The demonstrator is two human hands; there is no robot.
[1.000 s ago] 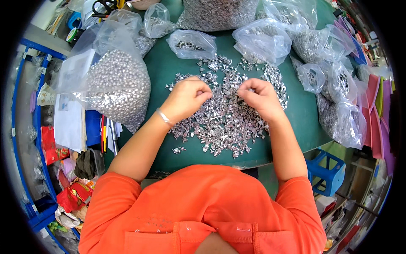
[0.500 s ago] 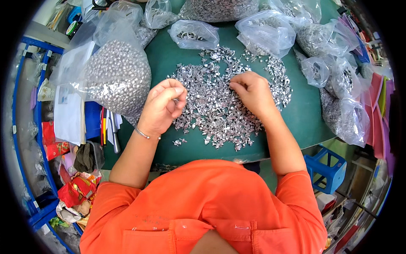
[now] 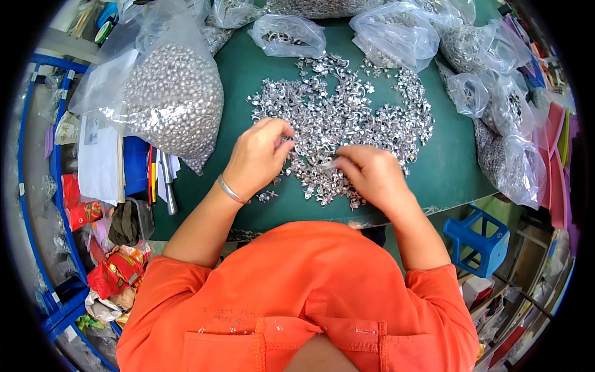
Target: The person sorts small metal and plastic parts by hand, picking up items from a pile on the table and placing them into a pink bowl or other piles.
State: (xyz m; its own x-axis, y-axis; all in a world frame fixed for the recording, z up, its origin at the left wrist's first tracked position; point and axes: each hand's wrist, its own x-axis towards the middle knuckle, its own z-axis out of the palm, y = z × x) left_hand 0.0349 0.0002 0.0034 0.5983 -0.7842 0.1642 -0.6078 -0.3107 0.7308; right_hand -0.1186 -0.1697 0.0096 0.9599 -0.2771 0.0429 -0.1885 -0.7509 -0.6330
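A wide heap of small silvery metal pieces (image 3: 334, 115) lies spread over the green table (image 3: 242, 74). At the heap's left edge is my left hand (image 3: 260, 155), palm down, its thumb and forefinger curved with a gap between their tips. Nothing shows in that gap. My right hand (image 3: 375, 173) is low over the right front of the heap, slightly blurred. Its thumb and forefinger are pinched at a small shiny metal piece (image 3: 328, 163), whose exact shape is smeared. A few loose pieces (image 3: 267, 196) lie apart near the table's front edge.
A large clear bag of silvery beads (image 3: 176, 99) stands at the left. Open plastic bags (image 3: 288, 36) of metal parts line the back, with more bags (image 3: 505, 149) along the right. A blue stool (image 3: 477, 239) is right of the table; a blue-framed shelf (image 3: 54, 155) is far left.
My left hand has turned palm down and moved right to the heap's edge. My right hand has come down toward the near part of the heap. The view has shifted slightly.
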